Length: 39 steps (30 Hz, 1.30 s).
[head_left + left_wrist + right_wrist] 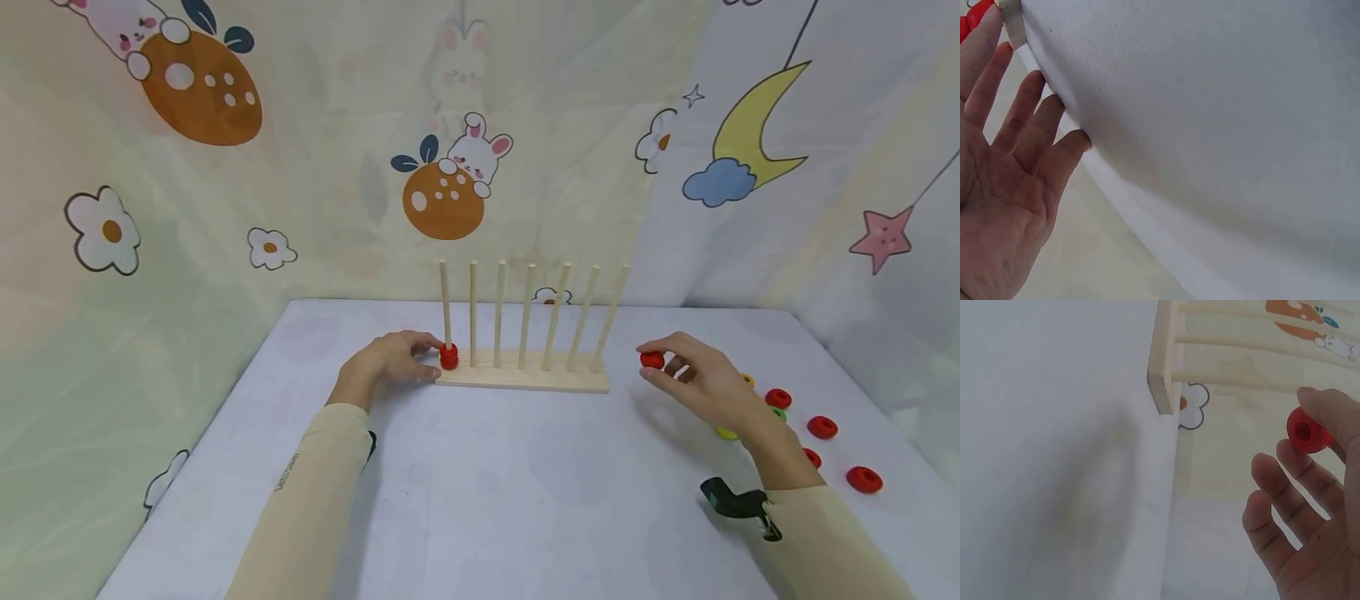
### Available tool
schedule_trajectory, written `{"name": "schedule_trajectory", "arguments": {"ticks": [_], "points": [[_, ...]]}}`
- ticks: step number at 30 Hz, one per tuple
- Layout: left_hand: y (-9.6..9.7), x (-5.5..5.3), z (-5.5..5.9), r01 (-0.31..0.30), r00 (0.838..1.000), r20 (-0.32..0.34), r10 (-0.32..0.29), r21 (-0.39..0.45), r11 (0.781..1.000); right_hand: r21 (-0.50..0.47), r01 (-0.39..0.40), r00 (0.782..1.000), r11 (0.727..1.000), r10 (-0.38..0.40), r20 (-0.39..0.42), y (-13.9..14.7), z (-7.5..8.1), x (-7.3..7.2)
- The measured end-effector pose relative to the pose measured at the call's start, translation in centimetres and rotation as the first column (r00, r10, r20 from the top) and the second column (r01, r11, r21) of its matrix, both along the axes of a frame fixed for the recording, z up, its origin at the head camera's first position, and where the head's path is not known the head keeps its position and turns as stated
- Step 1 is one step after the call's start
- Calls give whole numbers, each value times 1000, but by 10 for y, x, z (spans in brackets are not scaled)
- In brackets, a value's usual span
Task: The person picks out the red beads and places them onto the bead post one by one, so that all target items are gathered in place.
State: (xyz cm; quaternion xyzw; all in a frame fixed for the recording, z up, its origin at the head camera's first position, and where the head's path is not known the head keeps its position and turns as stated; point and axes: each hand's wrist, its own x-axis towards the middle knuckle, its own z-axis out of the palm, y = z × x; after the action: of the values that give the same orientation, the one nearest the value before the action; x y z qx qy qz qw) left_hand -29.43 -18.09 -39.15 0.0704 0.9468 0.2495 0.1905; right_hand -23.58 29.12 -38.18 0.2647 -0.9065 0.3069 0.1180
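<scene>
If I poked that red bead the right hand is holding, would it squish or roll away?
The red bead probably wouldn't squish much: it looks round and undented in the right hand's pinch. Stood on its edge, it might roll, because its rim is curved. It's likely light, being small with a hole in it.

Round red holed bead (652,360) in my right grip (701,379): smooth, hard-looking, low sheen; plastic or painted wood, I cannot tell. Stacked red rings (448,357) by my left grip (386,360): similar smooth finish. Long pale rectangular base (521,381) and slim straight pegs (498,317): bare-looking wood, smooth, matt. White flat table (480,483): cloth-like cover, matt, faintly textured. Cartoon-printed pastel backdrop (330,183): thin cloth, softly rippled, matt. My beige sleeves (307,483): matt cloth. Black angular wrist fitting (735,502): plastic-looking, smooth.
</scene>
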Motion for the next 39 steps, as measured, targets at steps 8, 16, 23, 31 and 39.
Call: {"name": "schedule_trajectory", "arguments": {"ticks": [8, 16, 23, 31, 39], "points": [[0, 1, 1, 0, 1000, 2, 0, 0, 1000, -12, -62, 997, 998, 61, -50, -19, 11, -11], [1, -1, -2, 7, 1000, -20, -7, -13, 1000, -103, -83, 991, 991, 72, -111, -33, 10, -19], [-1, -2, -2, 5, 1000, -7, -6, -38, 999, -156, -199, 967, 968, 167, -192, -50, 12, -26], [-1, -5, 3, 21, 1000, -14, -21, -49, 999, -209, -238, 950, 949, 182, -255, -79, 34, -26], [1, -5, 1, 11, 1000, 2, -11, -47, 999, -304, -327, 929, 895, 244, -279, -107, 55, -17]]}}
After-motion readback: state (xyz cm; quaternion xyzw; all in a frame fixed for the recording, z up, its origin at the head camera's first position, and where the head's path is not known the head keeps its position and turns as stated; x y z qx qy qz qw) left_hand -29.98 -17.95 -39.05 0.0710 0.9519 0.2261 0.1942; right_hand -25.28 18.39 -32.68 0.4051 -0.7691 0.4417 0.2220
